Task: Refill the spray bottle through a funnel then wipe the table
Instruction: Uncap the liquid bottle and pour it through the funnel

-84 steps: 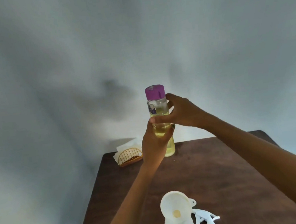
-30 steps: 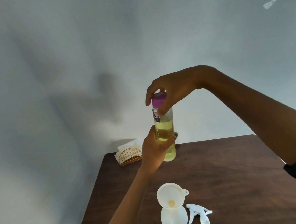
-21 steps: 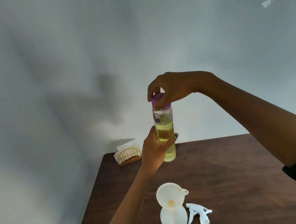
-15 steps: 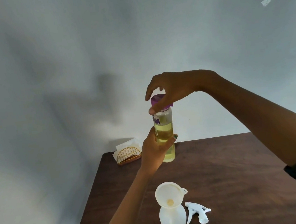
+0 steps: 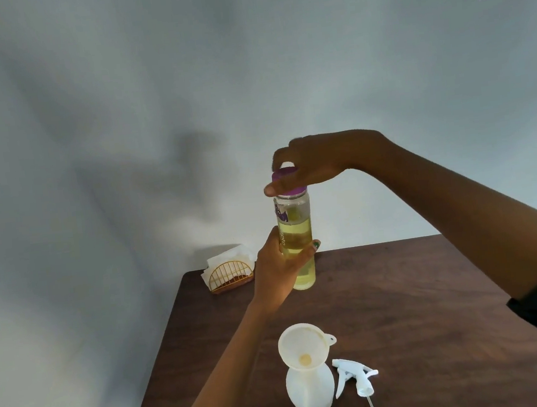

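head view: left hand (image 5: pixel 276 273) grips the clear bottle (image 5: pixel 295 233) upright above the counter's (image 5: pixel 418 287) far edge; right hand (image 5: pixel 309 164) pinches its purple cap (image 5: pixel 285 172).

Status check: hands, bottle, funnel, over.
Left hand grips refill bottle; right hand pinches purple cap. Funnel seated in spray bottle. Nothing blocking.

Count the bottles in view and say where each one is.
2. The clear bottle of yellow liquid is held up over the table's far side by both hands; the white spray bottle stands near the front edge, funnel in its neck.
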`<state>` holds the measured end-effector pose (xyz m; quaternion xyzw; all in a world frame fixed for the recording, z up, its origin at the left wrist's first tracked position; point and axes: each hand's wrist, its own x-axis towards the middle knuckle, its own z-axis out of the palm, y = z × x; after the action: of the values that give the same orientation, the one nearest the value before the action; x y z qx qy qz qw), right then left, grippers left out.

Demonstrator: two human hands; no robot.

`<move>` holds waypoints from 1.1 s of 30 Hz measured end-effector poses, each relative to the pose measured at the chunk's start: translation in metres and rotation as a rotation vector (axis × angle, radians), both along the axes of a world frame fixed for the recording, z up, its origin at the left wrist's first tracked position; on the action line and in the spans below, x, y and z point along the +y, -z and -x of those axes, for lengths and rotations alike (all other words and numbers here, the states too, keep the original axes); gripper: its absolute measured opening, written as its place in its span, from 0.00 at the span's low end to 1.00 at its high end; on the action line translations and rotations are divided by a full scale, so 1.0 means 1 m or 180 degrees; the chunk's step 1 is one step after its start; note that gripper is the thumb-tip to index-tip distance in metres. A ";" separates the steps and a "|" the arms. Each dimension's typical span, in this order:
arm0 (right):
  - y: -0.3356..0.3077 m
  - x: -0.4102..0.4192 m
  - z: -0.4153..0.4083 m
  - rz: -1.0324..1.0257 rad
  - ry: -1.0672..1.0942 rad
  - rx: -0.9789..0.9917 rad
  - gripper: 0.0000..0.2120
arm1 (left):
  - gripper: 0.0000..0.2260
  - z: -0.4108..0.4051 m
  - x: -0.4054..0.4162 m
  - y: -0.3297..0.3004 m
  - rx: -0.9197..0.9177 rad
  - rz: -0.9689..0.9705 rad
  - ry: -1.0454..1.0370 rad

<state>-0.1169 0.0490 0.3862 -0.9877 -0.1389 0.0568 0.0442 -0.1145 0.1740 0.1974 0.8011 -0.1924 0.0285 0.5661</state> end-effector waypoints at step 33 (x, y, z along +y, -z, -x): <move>0.020 -0.018 0.012 -0.0712 -0.0434 0.0104 0.17 | 0.19 -0.005 -0.009 0.034 0.0134 0.0079 0.0104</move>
<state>-0.1284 0.0308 0.3665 -0.9638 -0.2104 0.0599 0.1524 -0.1093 0.1648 0.1630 0.7911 -0.1931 0.0048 0.5804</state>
